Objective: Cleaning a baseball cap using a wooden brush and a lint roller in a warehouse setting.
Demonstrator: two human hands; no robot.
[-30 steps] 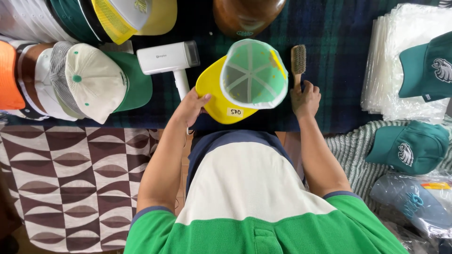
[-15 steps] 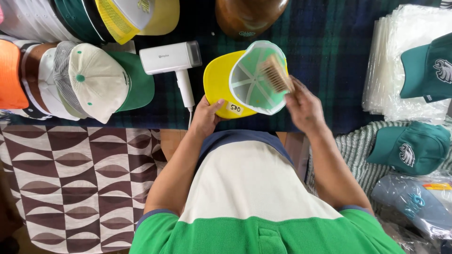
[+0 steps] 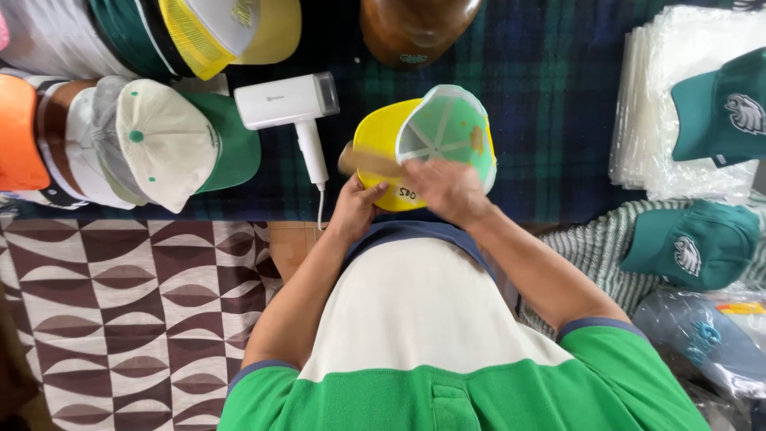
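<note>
We're gripping the yellow-brimmed cap with the green mesh crown [image 3: 423,148] mid-frame, upside down so the inside faces us; left hand [image 3: 355,206] is pinching its brim to steady it; right hand [image 3: 447,187] is clamped on a blurry wooden brush [image 3: 369,162] lying across the brim; two teal caps [image 3: 694,243] at right, one white handheld steamer [image 3: 289,104] upper left.

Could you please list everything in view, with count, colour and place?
cap: one, yellow brim, green-white inside, upturned at centre
brush: one, wooden, blurred, across the brim
steamer: one, white, left of cap
cap stack: several, cream, green, orange, far left
green caps: two, teal, right side
plastic bags: a pile, clear, upper right
cloth: one, dark plaid, under everything
left hand: grip on the brim
right hand: grip on the brush
</note>
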